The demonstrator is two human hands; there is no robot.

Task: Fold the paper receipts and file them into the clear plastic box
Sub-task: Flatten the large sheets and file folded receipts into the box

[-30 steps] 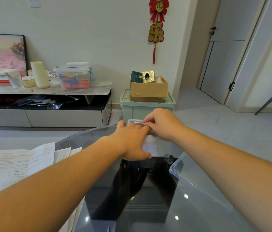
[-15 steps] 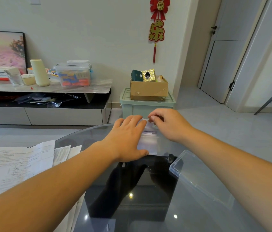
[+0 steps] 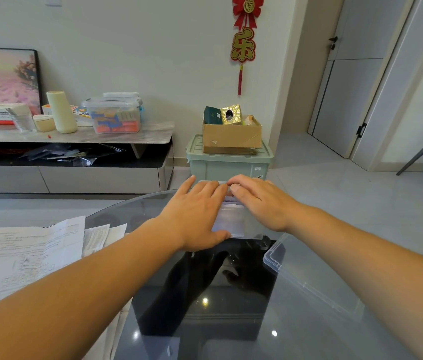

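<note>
Both hands are on the clear plastic box (image 3: 248, 231) now, which sits toward the far side of the glass table (image 3: 322, 333). The left hand (image 3: 197, 214) lies flat across the box's left half. Its fingers are straight and together, reaching to the far rim, w/ the thumb along the near bottom edge. It grips nothing and is prob. just bracing the box so it can't skate on the glass. The right hand (image 3: 259, 201) covers the box's right half from above, fingers only slightly bent, tips at the far rim beside the left fingertips. No clear pinch shows; it looks like pressing down.

Between the two hands, inside the box, folded receipts (image 3: 231, 203) stand on edge w/ white tops showing (how many, can't tell thru the plastic). The hands seem to be tamping the slips so they seat below the rim.

The lid (image 3: 314, 279) lies off, just right of the box and nearer the person, so closing isn't done yet. Left of the box, well apart, unfolded receipts (image 3: 33, 253) lie flat and overlapping. The task looks partway: some filed, several sheets to go. The next move is prob. a reach left of the box for another sheet.
</note>
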